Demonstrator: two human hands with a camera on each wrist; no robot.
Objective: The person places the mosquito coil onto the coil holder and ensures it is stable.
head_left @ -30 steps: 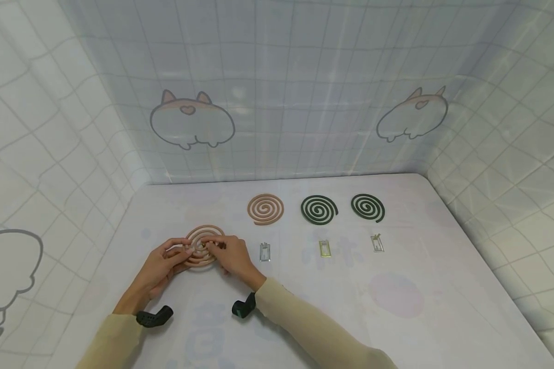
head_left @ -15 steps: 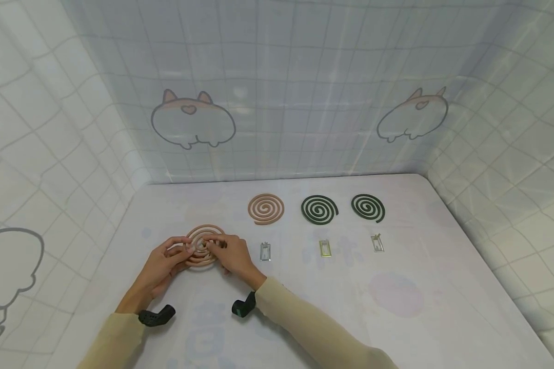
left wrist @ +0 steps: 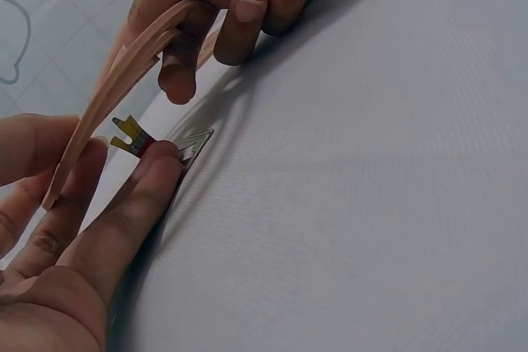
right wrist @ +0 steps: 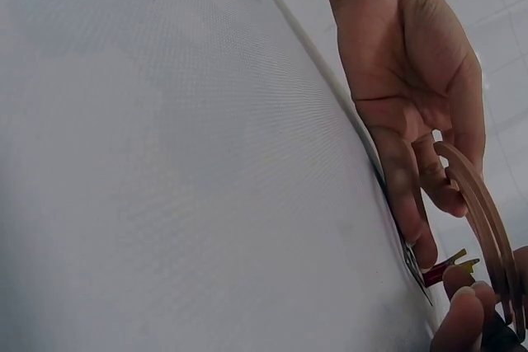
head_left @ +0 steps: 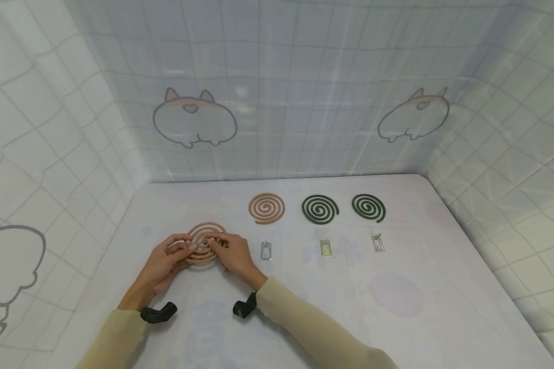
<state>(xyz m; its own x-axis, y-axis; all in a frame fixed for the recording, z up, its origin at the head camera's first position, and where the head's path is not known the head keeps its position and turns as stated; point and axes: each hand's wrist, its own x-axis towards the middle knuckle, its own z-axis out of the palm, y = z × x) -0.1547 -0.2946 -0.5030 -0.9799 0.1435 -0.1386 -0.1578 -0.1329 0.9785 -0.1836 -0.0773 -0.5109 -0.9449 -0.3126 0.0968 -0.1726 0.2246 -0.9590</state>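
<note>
A tan mosquito coil (head_left: 206,224) is between my two hands at the table's left, tilted off the surface in the left wrist view. My left hand (head_left: 159,264) grips the coil's left edge, and one of its fingers reaches the small metal coil stand (left wrist: 194,147) under it. That stand has a red and yellow prong (left wrist: 132,135) pointing up toward the coil (left wrist: 115,88). My right hand (head_left: 235,256) holds the coil from its right side, thumb and forefinger together at the centre. The right wrist view shows the right fingers (right wrist: 464,315) beside the coil and prong.
Behind lie another tan coil (head_left: 266,208) and two green coils, (head_left: 320,209) one right of the other. In front of these are a silver stand (head_left: 265,250), a yellowish stand (head_left: 325,248) and another silver stand (head_left: 377,243). Grid-patterned curtains (head_left: 304,123) enclose the white table (head_left: 332,302).
My hands and the tan coil have shifted very slightly away from me. Both grips look the same, and the other coils and stands lie as before.
</note>
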